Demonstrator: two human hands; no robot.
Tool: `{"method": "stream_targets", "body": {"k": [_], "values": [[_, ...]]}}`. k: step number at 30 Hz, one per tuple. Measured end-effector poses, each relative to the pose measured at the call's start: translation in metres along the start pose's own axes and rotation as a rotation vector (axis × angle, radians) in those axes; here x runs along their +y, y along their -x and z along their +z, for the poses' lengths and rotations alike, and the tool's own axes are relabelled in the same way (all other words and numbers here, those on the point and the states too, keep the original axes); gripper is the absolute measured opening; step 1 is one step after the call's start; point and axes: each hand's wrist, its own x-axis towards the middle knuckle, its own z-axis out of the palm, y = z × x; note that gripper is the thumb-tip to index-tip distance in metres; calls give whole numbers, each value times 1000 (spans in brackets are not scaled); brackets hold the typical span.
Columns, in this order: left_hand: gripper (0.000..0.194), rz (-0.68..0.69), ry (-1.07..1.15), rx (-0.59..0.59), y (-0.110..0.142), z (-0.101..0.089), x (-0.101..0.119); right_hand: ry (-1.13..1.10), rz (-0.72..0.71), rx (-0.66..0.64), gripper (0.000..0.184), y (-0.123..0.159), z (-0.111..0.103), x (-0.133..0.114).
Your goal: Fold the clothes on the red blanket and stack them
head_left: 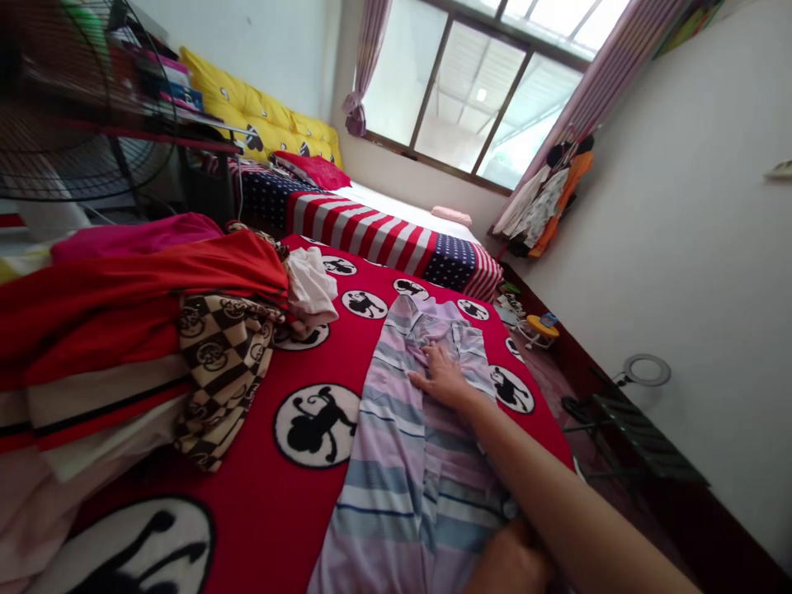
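well, in the head view a striped garment (389, 462) in lilac and grey-blue lies lengthwise on a red cover (247, 528) patterned with black figures in pale circles, its collar end pointing away from the person and its near end running out of the bottom edge. the right hand (446, 381) is open and palm down on the upper part of the garment, just below the collar, with the fingers spread and the forearm crossing from the lower right corner. the left hand (511, 561) is blurred and cut off by the bottom edge, beside the right forearm and at the garment's right side; whether it grips the fabric i cannot tell. over on the left, apart from the garment, is a heap of clothes: an orange-red cloth (142, 305), a magenta cloth (142, 235), a white cloth (313, 285) and a brown checked cloth (226, 355) that hangs toward the cover's middle. a fan (55, 91) stands at the upper left. beyond the red cover is a bed with a stars-and-stripes cover (371, 223), a red pillow (318, 171) on it, below a window (454, 82). to the right, clothes hang by the wall (699, 206), with a yellow stool (543, 327) and a ring light (647, 370) lower down.
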Motion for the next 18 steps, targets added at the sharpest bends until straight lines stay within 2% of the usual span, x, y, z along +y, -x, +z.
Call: {"method": "stream_targets", "body": {"k": [2, 4, 6, 8, 10, 12, 14, 16, 18], "values": [[40, 4, -72, 4, -1, -1, -2, 111, -18, -169, 65, 11, 2, -1], [36, -16, -160, -6, 1, -4, 2, 101, -68, -230, 58, 22, -14, 2], [31, 0, -177, 2, 6, -9, 10, -37, -109, -132, 49, 39, -43, 7], [27, 11, -129, 61, 10, -14, 20, -139, -89, 6, 41, 68, -73, 13], [30, -17, -61, 137, 13, -18, 29, -182, -5, 124, 36, 108, -98, 19], [36, -66, -1, 196, 14, -19, 33, -188, 99, 219, 34, 156, -114, 25], [39, -91, 58, 244, 13, -19, 33, -157, 151, 251, 35, 205, -117, 31], [37, -82, 106, 273, 13, -18, 32, -93, 107, 214, 34, 247, -111, 37], [34, -63, 135, 291, 13, -18, 33, -15, 31, 202, 44, 276, -99, 42]]}}
